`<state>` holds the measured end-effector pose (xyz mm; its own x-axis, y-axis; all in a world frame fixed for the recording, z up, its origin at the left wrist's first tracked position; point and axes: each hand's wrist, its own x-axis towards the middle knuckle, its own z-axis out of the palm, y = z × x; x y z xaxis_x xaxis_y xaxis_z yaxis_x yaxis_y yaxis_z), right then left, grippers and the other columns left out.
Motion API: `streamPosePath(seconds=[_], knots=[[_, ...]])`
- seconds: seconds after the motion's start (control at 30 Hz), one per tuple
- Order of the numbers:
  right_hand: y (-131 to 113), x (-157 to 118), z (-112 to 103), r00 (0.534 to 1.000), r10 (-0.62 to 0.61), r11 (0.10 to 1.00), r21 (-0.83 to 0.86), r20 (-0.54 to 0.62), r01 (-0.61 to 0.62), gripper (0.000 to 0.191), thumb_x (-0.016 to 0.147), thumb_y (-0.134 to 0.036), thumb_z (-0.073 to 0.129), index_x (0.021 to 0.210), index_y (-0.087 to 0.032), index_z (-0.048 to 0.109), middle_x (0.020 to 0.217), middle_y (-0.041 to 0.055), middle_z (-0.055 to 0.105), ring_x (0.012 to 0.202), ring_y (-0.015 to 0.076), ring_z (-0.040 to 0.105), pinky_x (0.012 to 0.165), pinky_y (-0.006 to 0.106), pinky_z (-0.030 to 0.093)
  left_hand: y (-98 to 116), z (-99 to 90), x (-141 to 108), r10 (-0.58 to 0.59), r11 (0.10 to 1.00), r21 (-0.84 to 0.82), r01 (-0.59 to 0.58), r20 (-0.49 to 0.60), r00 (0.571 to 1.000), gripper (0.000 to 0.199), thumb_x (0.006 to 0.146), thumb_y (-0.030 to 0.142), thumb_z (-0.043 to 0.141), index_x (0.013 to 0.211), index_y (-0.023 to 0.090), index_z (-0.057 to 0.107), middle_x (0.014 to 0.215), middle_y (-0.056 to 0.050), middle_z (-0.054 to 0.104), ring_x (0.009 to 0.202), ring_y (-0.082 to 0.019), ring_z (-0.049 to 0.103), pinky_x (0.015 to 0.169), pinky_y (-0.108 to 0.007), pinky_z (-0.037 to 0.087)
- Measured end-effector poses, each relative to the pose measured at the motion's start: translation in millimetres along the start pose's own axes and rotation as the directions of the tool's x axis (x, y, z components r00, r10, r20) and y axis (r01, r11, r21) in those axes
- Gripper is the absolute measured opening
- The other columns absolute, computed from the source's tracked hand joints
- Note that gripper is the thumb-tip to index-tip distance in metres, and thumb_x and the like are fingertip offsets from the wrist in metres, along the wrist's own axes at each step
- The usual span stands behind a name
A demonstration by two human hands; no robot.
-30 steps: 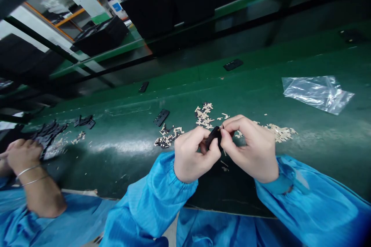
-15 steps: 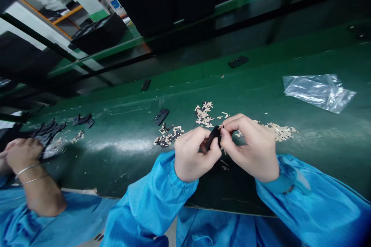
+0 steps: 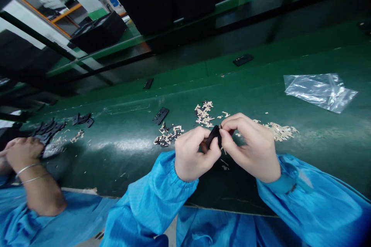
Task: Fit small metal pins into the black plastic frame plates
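Observation:
My left hand (image 3: 197, 154) is closed around a small black plastic part (image 3: 213, 136), held tilted above the table. Against that part's upper right edge, the fingertips of my right hand (image 3: 251, 146) are pinched together. Whatever lies between them is too small to make out. Just left of my hands is a pile of small black and metallic pieces (image 3: 168, 136). Behind them lies a heap of little pale flat pieces (image 3: 204, 114), and another pale heap (image 3: 281, 131) sits beyond my right hand. A black plate with holes (image 3: 160, 115) rests on the green table (image 3: 121, 123).
At the left, a co-worker's clasped hands (image 3: 24, 154) rest by a pile of black parts (image 3: 50, 129). A clear plastic bag (image 3: 319, 90) lies at the right. Black plates (image 3: 243, 60) lie on the back strip, below a shelf with black bins (image 3: 147, 5).
The black plates on the back strip have shifted a little to the right. My hands stay nearly in place, with a slight shift of the right fingertips at the part's edge.

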<state>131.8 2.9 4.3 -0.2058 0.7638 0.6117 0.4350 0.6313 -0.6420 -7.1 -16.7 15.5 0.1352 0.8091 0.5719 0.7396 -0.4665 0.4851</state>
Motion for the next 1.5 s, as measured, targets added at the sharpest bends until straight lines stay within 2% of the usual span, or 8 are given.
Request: streamPosePath(seconds=[0.2, 0.43, 0.63, 0.9, 1.17, 1.37, 1.5], knots=[[-0.5, 1.0, -3.4, 0.996, 0.056, 0.992, 0.111, 0.063, -0.063, 0.014, 0.08, -0.007, 0.051, 0.076, -0.02, 0.046, 0.072, 0.0012, 0.055, 0.066, 0.0125, 0.053, 0.061, 0.025, 0.043, -0.9, -2.4, 0.6, -0.019, 0.994, -0.104, 0.023, 0.043, 0.999, 0.012, 0.071, 0.014, 0.055, 0.061, 0.016, 0.049, 0.049, 0.006, 0.047, 0.04, -0.003, 0.041, 0.041, -0.015, 0.034], [-2.4, 1.0, -5.0, 0.997, 0.019, 0.999, 0.033, 0.069, -0.021, 0.01, 0.08, -0.009, 0.051, 0.079, -0.018, 0.049, 0.074, 0.0036, 0.058, 0.069, 0.0137, 0.056, 0.061, 0.026, 0.044, -1.8, -2.3, 1.2, 0.0, 0.99, -0.144, 0.004, 0.034, 0.999, 0.012, 0.072, 0.013, 0.055, 0.062, 0.017, 0.048, 0.049, 0.006, 0.045, 0.041, -0.004, 0.041, 0.042, -0.015, 0.035], [-2.6, -1.6, -4.1, 0.999, -0.026, 1.0, -0.012, 0.048, 0.026, 0.012, 0.08, -0.007, 0.049, 0.083, -0.019, 0.052, 0.082, 0.006, 0.062, 0.079, 0.0158, 0.06, 0.068, 0.028, 0.048, -3.2, -1.6, 1.2, -0.024, 0.988, -0.152, 0.03, 0.045, 0.999, 0.011, 0.071, 0.012, 0.055, 0.062, 0.016, 0.049, 0.05, 0.006, 0.046, 0.042, -0.004, 0.042, 0.042, -0.015, 0.035], [-2.7, -1.0, -3.6, 1.0, -0.018, 0.999, -0.035, 0.023, 0.019, 0.012, 0.079, -0.007, 0.051, 0.081, -0.019, 0.053, 0.082, 0.0049, 0.063, 0.078, 0.0151, 0.061, 0.067, 0.026, 0.049, -3.2, -2.7, 0.4, -0.053, 0.981, -0.183, 0.063, 0.063, 0.997, 0.011, 0.07, 0.013, 0.056, 0.062, 0.016, 0.05, 0.05, 0.005, 0.048, 0.042, -0.005, 0.043, 0.042, -0.017, 0.035], [-8.7, 3.7, -11.9, 0.989, 0.111, 0.981, 0.149, 0.093, -0.124, 0.014, 0.079, -0.006, 0.051, 0.075, -0.02, 0.053, 0.075, 0.0023, 0.059, 0.067, 0.0128, 0.056, 0.059, 0.026, 0.046, -13.1, -3.2, -5.8, -0.195, 0.874, -0.409, 0.262, 0.199, 0.961, 0.01, 0.076, 0.021, 0.055, 0.068, 0.018, 0.05, 0.053, 0.002, 0.053, 0.049, -0.009, 0.049, 0.047, -0.021, 0.039], [-10.1, 3.3, -14.0, 0.978, 0.187, 0.949, 0.24, 0.088, -0.203, 0.013, 0.078, -0.006, 0.051, 0.075, -0.018, 0.054, 0.079, 0.0029, 0.059, 0.068, 0.0118, 0.056, 0.058, 0.024, 0.048, -15.0, -3.5, -9.8, -0.23, 0.839, -0.451, 0.303, 0.211, 0.95, 0.012, 0.079, 0.023, 0.054, 0.069, 0.018, 0.049, 0.055, 0.002, 0.051, 0.05, -0.01, 0.047, 0.048, -0.023, 0.038], [-9.1, 2.7, -13.6, 0.958, 0.254, 0.905, 0.317, 0.134, -0.284, 0.01, 0.078, -0.009, 0.053, 0.079, -0.019, 0.054, 0.083, 0.0036, 0.059, 0.066, 0.0114, 0.057, 0.056, 0.024, 0.05, -15.2, -4.4, -9.5, -0.238, 0.825, -0.463, 0.325, 0.236, 0.942, 0.015, 0.08, 0.028, 0.053, 0.069, 0.018, 0.049, 0.054, 0.002, 0.05, 0.049, -0.01, 0.047, 0.047, -0.024, 0.038]])
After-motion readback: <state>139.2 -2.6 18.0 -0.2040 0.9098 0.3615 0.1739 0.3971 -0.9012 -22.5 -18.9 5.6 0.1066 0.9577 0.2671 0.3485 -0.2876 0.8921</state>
